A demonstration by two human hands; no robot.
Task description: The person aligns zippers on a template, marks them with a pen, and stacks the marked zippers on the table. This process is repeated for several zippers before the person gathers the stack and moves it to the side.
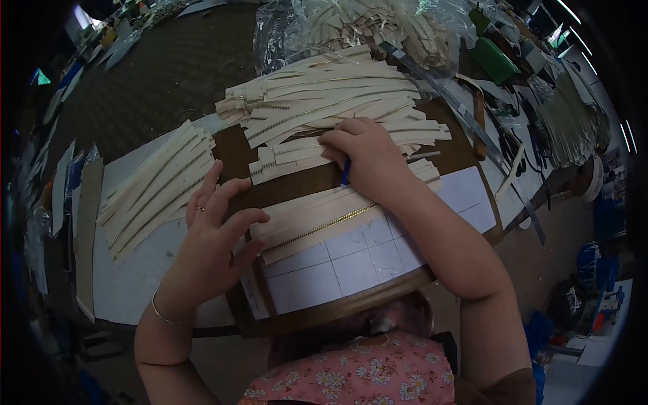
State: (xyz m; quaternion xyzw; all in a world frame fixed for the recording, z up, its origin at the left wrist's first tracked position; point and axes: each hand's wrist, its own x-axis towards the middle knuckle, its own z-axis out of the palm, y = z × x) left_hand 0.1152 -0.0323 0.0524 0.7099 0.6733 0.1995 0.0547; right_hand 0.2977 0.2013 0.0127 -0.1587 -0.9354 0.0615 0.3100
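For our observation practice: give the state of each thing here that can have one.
Cream fabric zip strip with gold teeth: zipped shut, lying flat.
Left hand: open, fingers spread at that strip's end.
Right hand: closed on thin blue pen, resting on heaped cream zip pile.
Fanned cream strip stack: untouched by hands.
Clear plastic bag: stuffed with strips.

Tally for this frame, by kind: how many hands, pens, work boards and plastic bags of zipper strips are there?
hands: 2 (left hand, right hand)
blue pen: 1
brown board: 1
clear bag of strips: 1
Total: 5
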